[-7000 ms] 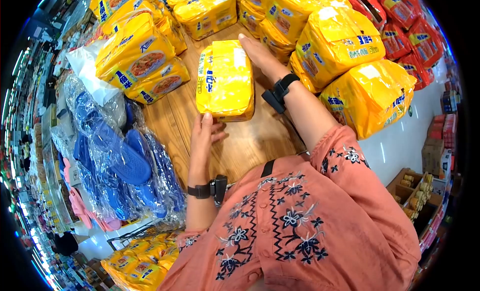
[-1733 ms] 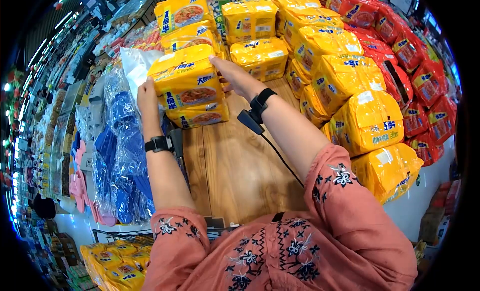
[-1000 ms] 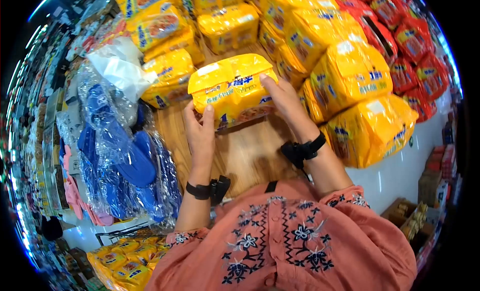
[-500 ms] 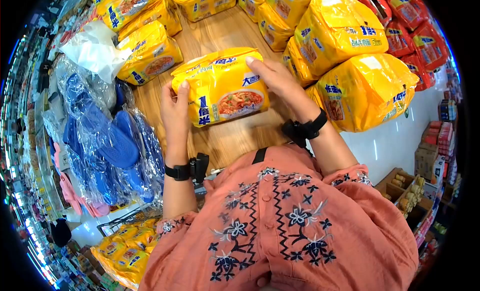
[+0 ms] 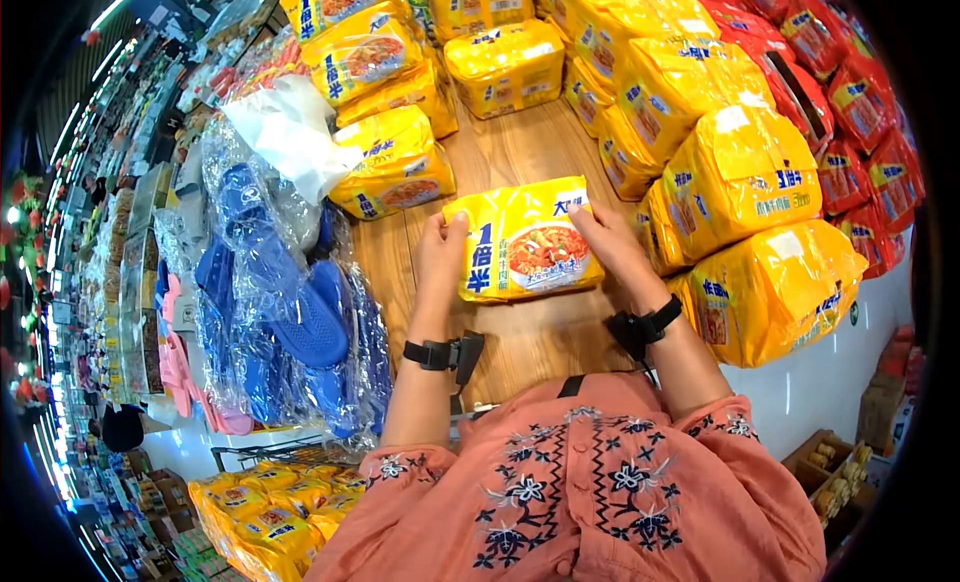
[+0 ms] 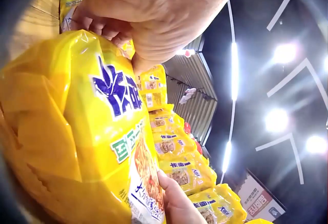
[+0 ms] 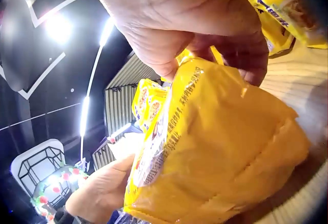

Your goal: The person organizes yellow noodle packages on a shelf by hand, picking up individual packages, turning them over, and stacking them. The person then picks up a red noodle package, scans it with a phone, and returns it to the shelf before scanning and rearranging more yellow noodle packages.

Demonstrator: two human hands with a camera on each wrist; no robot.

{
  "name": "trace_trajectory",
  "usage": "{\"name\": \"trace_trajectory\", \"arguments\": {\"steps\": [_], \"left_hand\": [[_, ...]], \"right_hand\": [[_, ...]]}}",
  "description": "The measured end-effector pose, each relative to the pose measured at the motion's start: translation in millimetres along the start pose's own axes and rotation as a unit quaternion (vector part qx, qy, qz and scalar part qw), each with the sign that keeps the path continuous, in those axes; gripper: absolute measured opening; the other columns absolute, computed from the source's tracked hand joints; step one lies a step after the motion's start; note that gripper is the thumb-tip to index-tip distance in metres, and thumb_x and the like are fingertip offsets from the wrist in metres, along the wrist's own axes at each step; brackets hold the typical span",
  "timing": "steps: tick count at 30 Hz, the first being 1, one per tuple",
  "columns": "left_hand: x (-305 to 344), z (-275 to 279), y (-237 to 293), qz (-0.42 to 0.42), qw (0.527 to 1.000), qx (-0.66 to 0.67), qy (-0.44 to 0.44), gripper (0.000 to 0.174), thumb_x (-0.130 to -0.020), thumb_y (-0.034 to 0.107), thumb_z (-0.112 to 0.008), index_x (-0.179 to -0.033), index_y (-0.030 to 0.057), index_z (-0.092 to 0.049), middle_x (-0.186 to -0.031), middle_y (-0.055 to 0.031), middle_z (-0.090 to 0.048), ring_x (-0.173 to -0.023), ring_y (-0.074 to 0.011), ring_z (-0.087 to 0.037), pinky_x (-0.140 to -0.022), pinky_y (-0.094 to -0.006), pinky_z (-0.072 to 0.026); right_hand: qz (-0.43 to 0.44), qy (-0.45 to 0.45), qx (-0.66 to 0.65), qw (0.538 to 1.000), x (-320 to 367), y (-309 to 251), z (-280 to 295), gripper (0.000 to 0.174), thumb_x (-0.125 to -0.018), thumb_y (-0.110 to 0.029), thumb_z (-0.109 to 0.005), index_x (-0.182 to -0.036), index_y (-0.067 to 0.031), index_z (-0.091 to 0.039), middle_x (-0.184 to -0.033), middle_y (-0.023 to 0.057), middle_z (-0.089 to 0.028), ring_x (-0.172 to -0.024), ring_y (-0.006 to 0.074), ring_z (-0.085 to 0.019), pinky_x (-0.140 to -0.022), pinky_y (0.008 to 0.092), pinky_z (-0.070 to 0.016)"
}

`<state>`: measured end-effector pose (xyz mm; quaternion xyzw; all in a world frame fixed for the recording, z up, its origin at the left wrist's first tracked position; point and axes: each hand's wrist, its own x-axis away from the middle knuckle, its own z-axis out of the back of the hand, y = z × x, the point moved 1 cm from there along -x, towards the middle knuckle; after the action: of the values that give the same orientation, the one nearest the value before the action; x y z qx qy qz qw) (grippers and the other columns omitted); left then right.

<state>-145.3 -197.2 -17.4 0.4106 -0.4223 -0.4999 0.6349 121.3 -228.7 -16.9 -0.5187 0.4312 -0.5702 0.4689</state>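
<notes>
Yellow plastic noodle pack (image 5: pixel 525 240) seems light, soft, slippery; left hand (image 5: pixel 440 254) and right hand (image 5: pixel 612 244) clasp its two ends with curled fingers.

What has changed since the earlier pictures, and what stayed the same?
The left hand and right hand came away from the left stack and now grip a yellow noodle pack by its two ends before the body. Within the last second they turned it, so its printed bowl faces up. The piled packs, blue slippers and wooden table stayed.
</notes>
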Motion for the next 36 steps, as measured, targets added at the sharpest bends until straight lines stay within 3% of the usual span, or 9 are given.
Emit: {"name": "trace_trajectory", "arguments": {"steps": [7, 9, 10, 16, 19, 22, 26, 29, 36], "left_hand": [[-23.9, 8.6, -8.4, 0.004, 0.996, 0.001, -0.087, 0.048, -0.098, 0.037, -0.063, -0.123, -0.0038, -0.059, -0.1, -0.0105, -0.067, -0.09, -0.0138, -0.064, -0.081, -0.0274, -0.0512], [-43.1, 42.1, 32.9, -0.076, 0.983, -0.168, 0.015, 0.05, -0.097, 0.039, -0.062, -0.124, -0.0037, -0.059, -0.105, -0.0128, -0.068, -0.095, -0.0189, -0.065, -0.086, -0.0325, -0.0515], [-78.8, 61.2, 29.6, -0.167, 0.96, -0.184, 0.132, 0.048, -0.094, 0.034, -0.066, -0.116, -0.0072, -0.06, -0.093, -0.0205, -0.064, -0.085, -0.03, -0.064, -0.079, -0.0402, -0.0511], [-183.2, 210.1, 157.2, -0.277, 0.838, -0.209, 0.421, 0.071, -0.085, 0.046, -0.074, -0.128, -0.0082, -0.054, -0.13, -0.0324, -0.056, -0.116, -0.0446, -0.059, -0.098, -0.0458, -0.0467], [-245.4, 247.4, 144.3, -0.192, 0.864, -0.206, 0.417, 0.081, -0.079, 0.046, -0.079, -0.125, -0.0151, -0.052, -0.127, -0.0366, -0.056, -0.115, -0.0456, -0.06, -0.098, -0.0453, -0.0471], [-274.9, 262.6, 120.3, -0.136, 0.919, -0.248, 0.274, 0.089, -0.075, 0.044, -0.082, -0.122, -0.0232, -0.047, -0.123, -0.0385, -0.058, -0.112, -0.0455, -0.062, -0.097, -0.0449, -0.0481], [-273.6, 238.5, 113.6, -0.13, 0.882, -0.308, 0.331, 0.084, -0.076, 0.044, -0.082, -0.128, -0.013, -0.048, -0.121, -0.0333, -0.062, -0.112, -0.0467, -0.062, -0.096, -0.0464, -0.0498], [-261.8, 205.2, 126.3, -0.198, 0.81, -0.368, 0.411, 0.083, -0.073, 0.055, -0.081, -0.12, -0.0094, -0.059, -0.116, -0.0301, -0.066, -0.108, -0.044, -0.064, -0.092, -0.0478, -0.0511], [-250.4, 164.5, 154.3, -0.09, 0.805, -0.503, 0.302, 0.086, -0.073, 0.064, -0.077, -0.118, -0.0068, -0.06, -0.118, -0.027, -0.067, -0.11, -0.0387, -0.066, -0.09, -0.0491, -0.0529]], "right_hand": [[0.008, 0.019, -0.05, 0.999, -6.4, 11.1, -3.2, 0.034, -0.099, -0.026, -0.06, -0.111, 0.0049, -0.065, -0.097, 0.0078, -0.07, -0.087, 0.0128, -0.063, -0.079, 0.0295, -0.0501], [0.014, 0.022, -0.034, 0.999, -8.9, 15.7, -1.6, 0.034, -0.099, -0.026, -0.059, -0.111, 0.0053, -0.065, -0.098, 0.008, -0.07, -0.087, 0.0131, -0.063, -0.08, 0.0296, -0.0502], [0.016, 0.021, -0.029, 0.999, -8.7, 15.5, -1.0, 0.034, -0.099, -0.026, -0.059, -0.112, 0.0053, -0.065, -0.098, 0.0081, -0.069, -0.088, 0.0132, -0.063, -0.08, 0.0295, -0.0501], [0.037, 0.033, -0.026, 0.998, -5.4, 12.3, -2.1, 0.034, -0.099, -0.026, -0.059, -0.111, 0.0055, -0.065, -0.097, 0.0079, -0.069, -0.087, 0.0135, -0.061, -0.081, 0.0293, -0.0496], [0.045, 0.039, -0.022, 0.998, -8.8, 20.7, -1.1, 0.033, -0.099, -0.026, -0.06, -0.109, 0.0054, -0.065, -0.094, 0.0079, -0.068, -0.085, 0.0137, -0.061, -0.079, 0.0297, -0.0492], [0.02, 0.034, -0.038, 0.999, -5.3, 14.2, -0.6, 0.032, -0.098, -0.026, -0.06, -0.107, 0.005, -0.065, -0.09, 0.0083, -0.067, -0.083, 0.0144, -0.06, -0.076, 0.0305, -0.0488], [0.026, 0.052, -0.031, 0.998, -10.9, 28.3, -1.5, 0.032, -0.098, -0.026, -0.06, -0.105, 0.0048, -0.065, -0.094, 0.0115, -0.067, -0.086, 0.0173, -0.061, -0.078, 0.0329, -0.0482], [0.011, 0.049, -0.009, 0.999, -11.3, 29.2, 0.4, 0.032, -0.098, -0.027, -0.06, -0.105, 0.0043, -0.065, -0.098, 0.0125, -0.067, -0.087, 0.0188, -0.061, -0.08, 0.0335, -0.0481], [0.0, 0.044, -0.065, 0.997, -6.7, 21.1, -2.2, 0.035, -0.099, -0.028, -0.06, -0.106, 0.0052, -0.064, -0.097, 0.0091, -0.066, -0.088, 0.0139, -0.059, -0.08, 0.0296, -0.0479]]}}
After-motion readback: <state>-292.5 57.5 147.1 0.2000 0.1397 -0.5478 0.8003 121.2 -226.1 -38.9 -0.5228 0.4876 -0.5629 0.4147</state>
